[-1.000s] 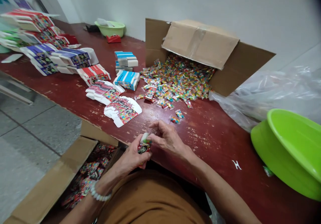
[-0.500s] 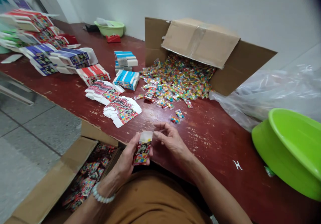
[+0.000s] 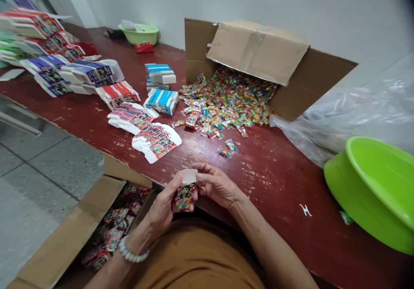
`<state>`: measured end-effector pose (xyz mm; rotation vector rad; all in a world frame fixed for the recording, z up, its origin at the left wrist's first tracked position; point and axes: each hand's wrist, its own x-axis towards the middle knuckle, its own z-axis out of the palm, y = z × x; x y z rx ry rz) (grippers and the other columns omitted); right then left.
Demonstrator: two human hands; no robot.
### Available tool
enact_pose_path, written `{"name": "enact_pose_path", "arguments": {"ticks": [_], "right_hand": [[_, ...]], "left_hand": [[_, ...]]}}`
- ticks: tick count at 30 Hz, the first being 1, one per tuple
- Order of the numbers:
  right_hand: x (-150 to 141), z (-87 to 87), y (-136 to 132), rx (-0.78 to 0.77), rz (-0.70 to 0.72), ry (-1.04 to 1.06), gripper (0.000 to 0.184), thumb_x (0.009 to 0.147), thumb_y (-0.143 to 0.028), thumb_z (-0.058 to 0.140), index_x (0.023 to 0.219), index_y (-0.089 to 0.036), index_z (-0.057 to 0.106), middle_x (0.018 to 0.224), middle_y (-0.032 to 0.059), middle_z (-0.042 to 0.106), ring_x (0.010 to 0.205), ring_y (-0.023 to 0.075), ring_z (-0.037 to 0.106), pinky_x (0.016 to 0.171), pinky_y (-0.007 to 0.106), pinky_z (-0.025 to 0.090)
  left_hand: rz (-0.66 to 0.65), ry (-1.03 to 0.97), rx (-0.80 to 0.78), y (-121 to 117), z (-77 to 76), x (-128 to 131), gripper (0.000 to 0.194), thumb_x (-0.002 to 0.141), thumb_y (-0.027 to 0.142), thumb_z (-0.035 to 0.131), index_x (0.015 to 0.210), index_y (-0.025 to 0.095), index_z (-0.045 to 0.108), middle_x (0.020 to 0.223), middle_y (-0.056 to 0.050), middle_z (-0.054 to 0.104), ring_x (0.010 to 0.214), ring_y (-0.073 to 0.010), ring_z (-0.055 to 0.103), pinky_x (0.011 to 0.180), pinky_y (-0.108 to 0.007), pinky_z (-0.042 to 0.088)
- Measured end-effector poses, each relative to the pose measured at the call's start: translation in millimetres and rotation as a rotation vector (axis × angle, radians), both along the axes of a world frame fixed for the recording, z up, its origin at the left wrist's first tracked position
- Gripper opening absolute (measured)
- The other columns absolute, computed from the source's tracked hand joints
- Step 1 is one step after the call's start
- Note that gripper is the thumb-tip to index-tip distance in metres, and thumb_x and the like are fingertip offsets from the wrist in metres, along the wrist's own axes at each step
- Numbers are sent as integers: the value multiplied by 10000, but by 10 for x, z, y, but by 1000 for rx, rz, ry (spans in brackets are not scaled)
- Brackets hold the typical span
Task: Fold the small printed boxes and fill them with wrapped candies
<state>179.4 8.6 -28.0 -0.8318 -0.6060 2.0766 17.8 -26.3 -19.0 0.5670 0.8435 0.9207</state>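
Observation:
My left hand (image 3: 168, 198), with a beaded bracelet on its wrist, is closed around a small printed candy box (image 3: 183, 196). The box stands upright with its white top flap raised. At the flap's right edge, the bent thumb and fingers of my right hand (image 3: 215, 183) pinch the box. Beyond my hands, two wrapped candies (image 3: 228, 149) lie on the red table (image 3: 271, 172). A fanned stack of flat printed cartons (image 3: 158, 142) rests to the left of them. What is inside the held box cannot be seen.
A tipped cardboard box (image 3: 258, 51) spills a heap of wrapped candies (image 3: 226, 101). Bundled cartons (image 3: 118, 92) stand at the left. A green basin (image 3: 365, 194) sits at the right. Below the table edge, an open carton (image 3: 77, 220) holds filled small boxes (image 3: 116, 224).
My right hand has moved slightly down and left, closer against the box top. The yellow seen at the box's opening is hidden now. The view has shifted slightly.

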Motion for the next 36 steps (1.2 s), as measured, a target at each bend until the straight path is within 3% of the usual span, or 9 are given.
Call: {"name": "enact_pose_path", "arguments": {"ticks": [5,9,14,17,22,26,29,32,36], "right_hand": [[-91,-47,6,121,33,-60,415,592,-298,898,921,-180,674,758,-23,686,493,102,598,407,205,492],[-137,-70,-56,310,-73,-172,248,707,-358,832,819,-181,698,727,-6,685,444,101,583,425,229,478],[-127,3,-157,694,-221,-447,137,781,-345,774,769,-210,750,899,43,713,746,149,664,623,256,548],[-126,5,-152,680,-171,-434,159,776,-357,775,759,-208,722,922,43,720,794,158,665,634,259,545],[-126,2,-55,430,14,-391,331,657,-408,850,850,-184,701,775,4,713,590,124,620,570,263,508],[-104,82,-19,351,54,-405,327,640,-427,845,730,-152,694,664,-2,685,546,112,589,560,252,472],[-100,111,-24,332,18,-453,326,650,-423,837,711,-143,682,630,-10,669,534,94,554,544,229,437],[-101,92,-36,391,5,-478,323,701,-443,802,718,-150,666,639,-7,665,537,98,547,543,232,438],[-67,62,-70,649,-10,-561,239,823,-410,713,748,-185,681,806,19,702,641,123,594,611,253,478]], "left_hand": [[24,34,68,-30,11,39,442,748,534,756,956,165,628,694,-39,685,535,-149,614,466,-242,532],[61,8,-3,-20,-3,25,443,768,530,741,985,167,612,637,-23,664,480,-155,608,439,-256,534],[20,-142,-119,23,7,-8,526,744,630,719,992,186,584,630,-12,661,448,-168,616,408,-267,522],[10,-161,-124,30,13,5,505,774,636,678,1002,197,578,602,-3,654,421,-176,606,384,-273,507],[158,35,-65,-6,-54,47,370,819,510,676,973,182,604,589,9,650,422,-148,591,393,-235,485],[36,53,10,-30,-105,19,434,869,577,597,1089,202,589,626,11,652,420,-139,582,399,-233,472],[29,35,23,-39,-117,2,496,843,609,623,1134,212,567,678,7,665,458,-136,597,424,-237,498],[54,34,11,-45,-118,13,541,813,603,667,1168,209,564,690,5,670,493,-148,618,428,-240,512],[23,-41,-83,-38,-75,28,514,836,562,660,1180,187,589,654,-5,671,452,-160,614,399,-250,502]]}}
